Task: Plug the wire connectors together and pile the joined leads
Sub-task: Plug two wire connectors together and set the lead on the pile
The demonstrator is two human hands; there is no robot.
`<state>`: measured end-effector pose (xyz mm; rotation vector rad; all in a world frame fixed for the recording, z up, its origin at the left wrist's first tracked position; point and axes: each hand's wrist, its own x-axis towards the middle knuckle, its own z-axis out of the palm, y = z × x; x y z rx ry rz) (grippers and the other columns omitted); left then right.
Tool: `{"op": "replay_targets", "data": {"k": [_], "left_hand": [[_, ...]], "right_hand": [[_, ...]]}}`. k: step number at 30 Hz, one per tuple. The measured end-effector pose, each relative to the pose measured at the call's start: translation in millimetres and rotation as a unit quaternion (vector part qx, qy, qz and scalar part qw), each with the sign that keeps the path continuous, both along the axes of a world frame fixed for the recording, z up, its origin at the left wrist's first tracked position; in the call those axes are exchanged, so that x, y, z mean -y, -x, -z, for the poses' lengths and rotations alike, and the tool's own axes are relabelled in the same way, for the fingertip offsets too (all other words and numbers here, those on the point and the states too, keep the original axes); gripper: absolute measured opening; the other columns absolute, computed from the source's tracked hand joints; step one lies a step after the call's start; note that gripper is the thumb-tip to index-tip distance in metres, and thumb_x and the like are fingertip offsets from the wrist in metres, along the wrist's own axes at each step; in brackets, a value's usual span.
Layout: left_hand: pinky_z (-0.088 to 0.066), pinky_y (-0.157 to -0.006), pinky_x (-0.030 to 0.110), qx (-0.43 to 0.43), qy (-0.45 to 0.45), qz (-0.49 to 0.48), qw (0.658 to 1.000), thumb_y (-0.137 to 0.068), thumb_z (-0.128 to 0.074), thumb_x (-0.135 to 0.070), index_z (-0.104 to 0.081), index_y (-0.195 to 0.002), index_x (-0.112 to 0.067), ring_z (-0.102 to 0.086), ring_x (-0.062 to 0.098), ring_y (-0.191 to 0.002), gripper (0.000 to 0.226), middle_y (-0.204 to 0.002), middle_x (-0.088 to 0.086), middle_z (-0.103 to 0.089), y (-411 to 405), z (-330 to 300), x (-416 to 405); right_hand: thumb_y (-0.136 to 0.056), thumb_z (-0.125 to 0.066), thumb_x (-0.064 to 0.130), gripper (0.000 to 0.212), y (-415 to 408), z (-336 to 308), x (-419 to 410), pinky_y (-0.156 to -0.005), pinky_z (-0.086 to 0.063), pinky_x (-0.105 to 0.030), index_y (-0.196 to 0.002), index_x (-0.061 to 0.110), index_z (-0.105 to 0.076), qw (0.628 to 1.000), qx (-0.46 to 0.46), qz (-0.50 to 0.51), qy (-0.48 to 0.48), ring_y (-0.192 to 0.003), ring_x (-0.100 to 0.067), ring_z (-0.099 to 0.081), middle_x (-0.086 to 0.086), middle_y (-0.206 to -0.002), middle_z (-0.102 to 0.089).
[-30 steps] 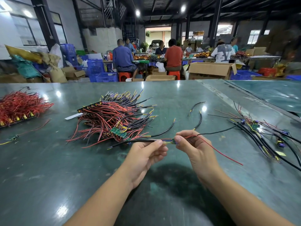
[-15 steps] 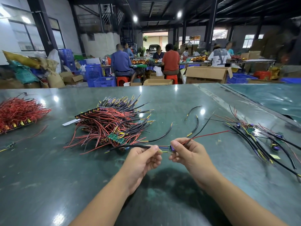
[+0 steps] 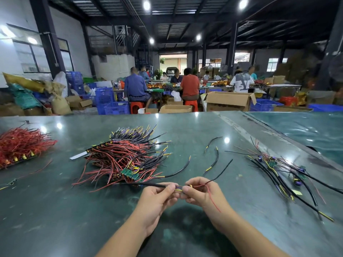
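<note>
My left hand (image 3: 159,196) pinches a black sheathed lead (image 3: 148,184) near its yellow and blue end wires. My right hand (image 3: 202,191) pinches a small connector with a red wire (image 3: 213,200) and a thin black wire (image 3: 221,173) trailing from it. The two hands meet fingertip to fingertip above the green table (image 3: 55,210); the junction between them is mostly hidden by fingers. A big heap of red and black leads with green circuit boards (image 3: 128,158) lies just beyond my left hand. To the right lies a pile of joined leads (image 3: 278,169).
A bundle of red wires (image 3: 20,143) sits at the table's left edge. Three loose black leads (image 3: 213,160) lie between the heap and the right pile. A table seam (image 3: 269,134) runs diagonally at right. Seated people, cardboard boxes and blue crates stand beyond the far edge.
My hands have closed the gap between the two wire ends. The red wire in my right hand swung from pointing up-right to hanging down toward me.
</note>
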<state>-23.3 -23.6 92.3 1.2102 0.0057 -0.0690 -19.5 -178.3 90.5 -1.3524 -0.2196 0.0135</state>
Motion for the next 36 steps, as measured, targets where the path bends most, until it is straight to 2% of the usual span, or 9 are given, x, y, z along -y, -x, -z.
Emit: {"op": "replay_targets", "data": {"k": [5,10,15,18,21,27,32,36], "left_hand": [[-0.053,-0.055,0.016,0.017,-0.035,-0.009,0.999,-0.089,-0.058,0.001,-0.067,-0.086,0.004,-0.065,0.009,-0.058,0.01,-0.068,0.013,-0.07,-1.6,0.8,1.3],[-0.052,-0.054,0.017,0.023,-0.071,-0.01,0.997,-0.089,-0.059,-0.003,-0.066,-0.085,0.004,-0.064,0.009,-0.055,0.011,-0.065,0.011,-0.068,-2.3,2.4,-0.3],[-0.05,-0.052,0.015,0.042,-0.116,0.003,0.992,-0.092,-0.057,-0.005,-0.066,-0.082,0.0,-0.059,0.005,-0.051,0.014,-0.06,0.004,-0.067,0.0,3.6,1.9],[-0.049,-0.053,0.015,0.06,-0.133,0.003,0.989,-0.093,-0.056,-0.005,-0.065,-0.083,-0.001,-0.058,0.005,-0.052,0.014,-0.061,0.004,-0.067,1.7,3.6,1.7],[-0.047,-0.053,0.017,0.078,-0.139,-0.003,0.987,-0.093,-0.054,-0.004,-0.063,-0.084,-0.001,-0.055,0.007,-0.052,0.013,-0.062,0.005,-0.064,2.2,4.0,2.5],[-0.039,-0.048,0.014,0.102,-0.176,-0.044,0.978,-0.091,-0.058,-0.006,-0.066,-0.078,-0.006,-0.048,0.004,-0.047,0.015,-0.054,-0.002,-0.06,-0.8,6.2,4.4],[-0.043,-0.053,0.014,0.1,-0.139,-0.062,0.983,-0.089,-0.062,-0.009,-0.072,-0.077,-0.012,-0.054,0.002,-0.055,0.016,-0.062,-0.003,-0.066,-0.7,6.9,6.5],[-0.053,-0.063,0.019,0.068,-0.058,-0.035,0.995,-0.089,-0.059,-0.004,-0.073,-0.082,-0.009,-0.067,0.01,-0.067,0.016,-0.077,0.007,-0.073,-0.8,5.5,6.3]], "right_hand": [[-0.086,-0.064,-0.002,0.007,-3.8,4.4,-5.8,-0.06,-0.053,-0.023,-0.086,0.003,-0.06,0.998,0.023,0.042,0.038,-0.059,-0.013,-0.064,-0.004,-0.062,-0.067],[-0.084,-0.068,0.001,0.011,-6.6,12.8,-8.8,-0.058,-0.052,-0.027,-0.082,0.01,-0.063,0.991,0.055,0.094,0.08,-0.056,-0.015,-0.063,0.0,-0.062,-0.065],[-0.084,-0.068,0.003,0.013,-7.3,16.5,-11.4,-0.068,-0.057,-0.042,-0.082,0.014,-0.062,0.977,0.1,0.137,0.127,-0.059,-0.007,-0.059,0.009,-0.061,-0.061],[-0.083,-0.069,0.003,0.013,-6.6,13.1,-9.6,-0.064,-0.057,-0.034,-0.078,0.012,-0.062,0.984,0.086,0.118,0.098,-0.057,-0.009,-0.059,0.007,-0.059,-0.06],[-0.081,-0.069,0.0,0.017,-5.6,10.1,-8.4,-0.058,-0.049,-0.022,-0.071,0.011,-0.06,0.993,0.066,0.081,0.061,-0.055,-0.013,-0.057,0.001,-0.058,-0.058],[-0.079,-0.072,0.002,0.016,-2.8,8.2,-6.9,-0.07,-0.046,-0.033,-0.073,0.009,-0.059,0.994,0.082,0.068,0.031,-0.063,-0.016,-0.055,-0.003,-0.063,-0.058],[-0.08,-0.072,0.0,0.021,-6.2,6.6,-5.7,-0.064,-0.039,-0.033,-0.072,0.009,-0.054,0.988,0.116,0.091,0.045,-0.064,-0.019,-0.045,-0.003,-0.059,-0.05],[-0.08,-0.071,-0.002,0.025,-6.8,6.9,-7.7,-0.064,-0.044,-0.028,-0.072,0.012,-0.051,0.991,0.095,0.093,0.032,-0.061,-0.017,-0.054,-0.004,-0.063,-0.056]]}}
